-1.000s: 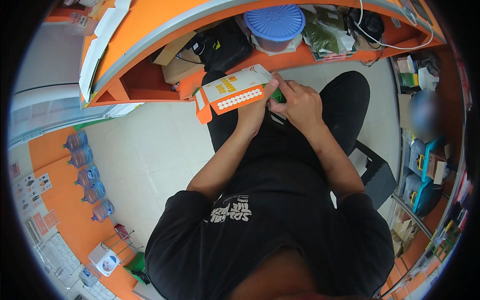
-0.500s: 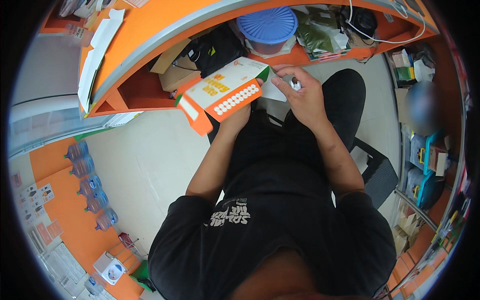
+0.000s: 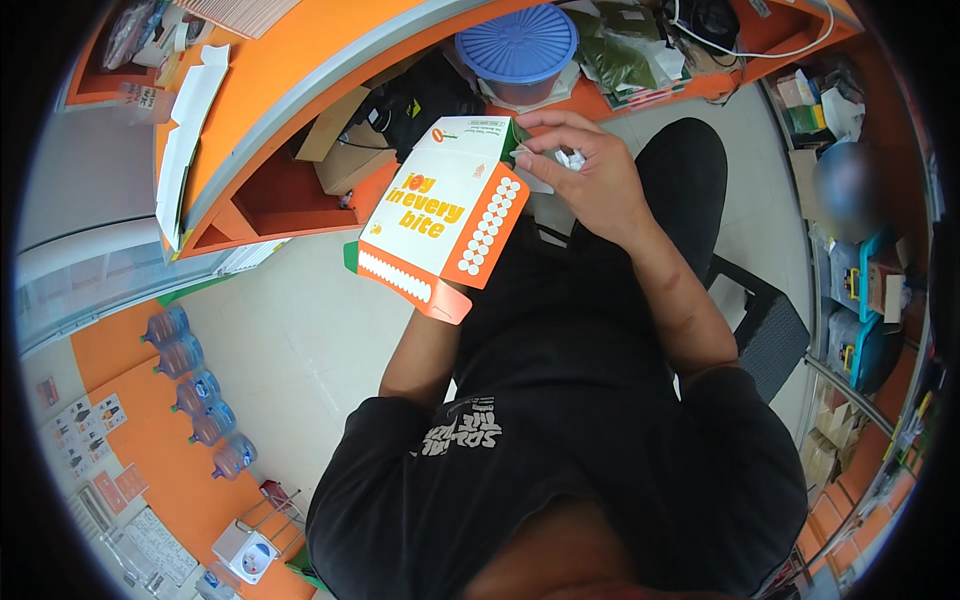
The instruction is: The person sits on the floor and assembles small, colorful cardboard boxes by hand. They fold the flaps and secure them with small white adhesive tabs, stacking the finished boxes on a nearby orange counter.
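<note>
A flattened-looking white and orange cardboard box (image 3: 420, 190) with green end flaps is tilted above my lap, its printed face up. My left forearm (image 3: 420, 350) reaches under it; the box hides that hand, which supports it from below. My right hand (image 3: 600, 180) is at the box's far right end, its thumb and forefinger close around the green end flap (image 3: 513, 140). A small wad of crumpled white paper (image 3: 572, 160) is tucked in its curled fingers. Below the thumb shows a pale flat piece (image 3: 538, 180), partly hidden.
Ahead, an orange desk's open shelf (image 3: 270, 205) holds a black bag (image 3: 430, 100), a blue-lidded tub (image 3: 517, 50) and green packets (image 3: 610, 50). A black stool (image 3: 765, 330) stands at right beside crowded shelves. Several water jugs (image 3: 190, 350) line the left wall.
The box has turned so its printed face points more toward me, and its near end has dropped, covering my left hand. My right hand has shifted slightly left with the box.
</note>
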